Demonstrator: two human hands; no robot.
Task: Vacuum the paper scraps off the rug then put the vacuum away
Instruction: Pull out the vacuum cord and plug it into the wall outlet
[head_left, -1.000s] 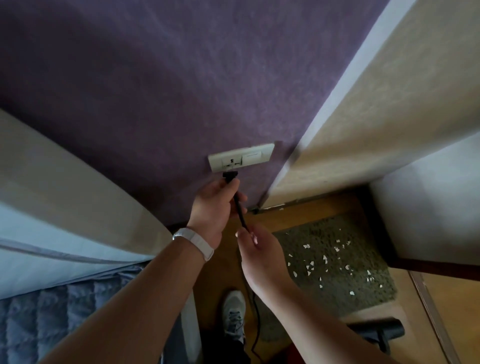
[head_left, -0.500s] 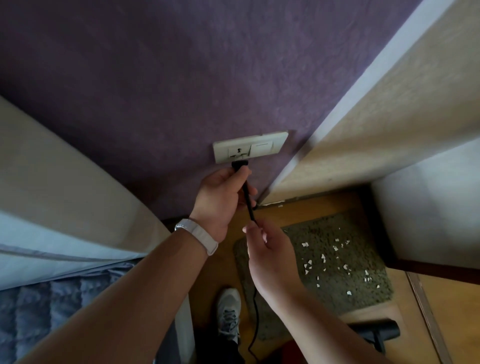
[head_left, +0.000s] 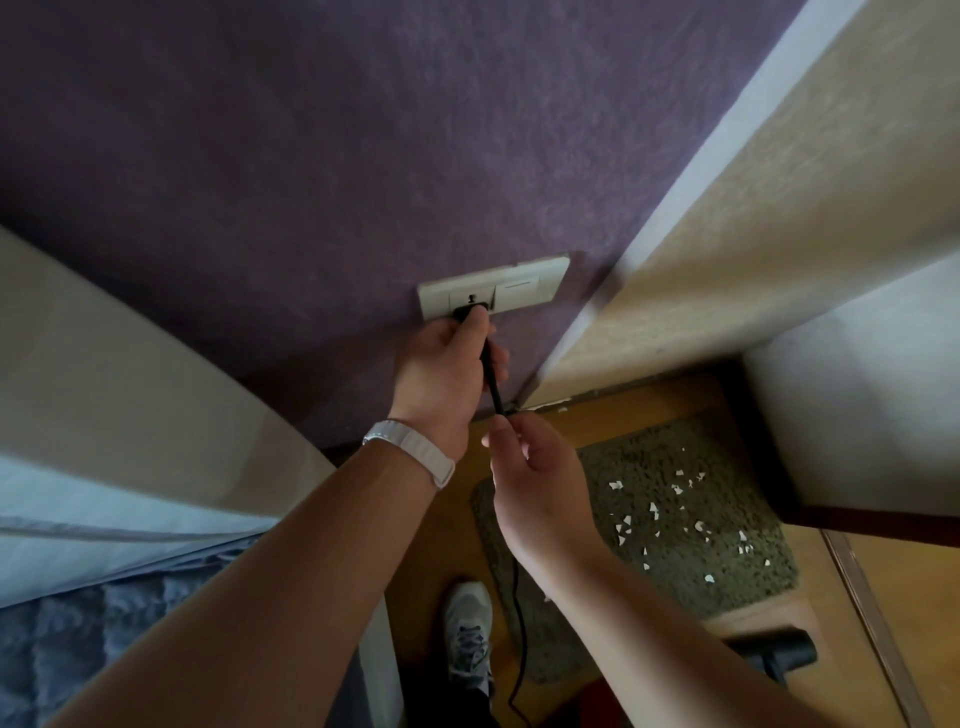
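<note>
The plug (head_left: 470, 312) has risen to the wall socket (head_left: 519, 286), gripped by the left hand (head_left: 441, 374). The right hand (head_left: 540, 499) pinches the cord (head_left: 491, 379) just below. Paper scraps (head_left: 652, 509) lie on the rug (head_left: 701, 561), right of both hands.

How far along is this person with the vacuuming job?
Nothing looks done: paper scraps dot the rug. In hand: the left hand holds the plug at the wall socket, the right hand pinches the cord below it. Left: vacuuming the rug with the vacuum lying at its near edge, then putting it away.
</note>
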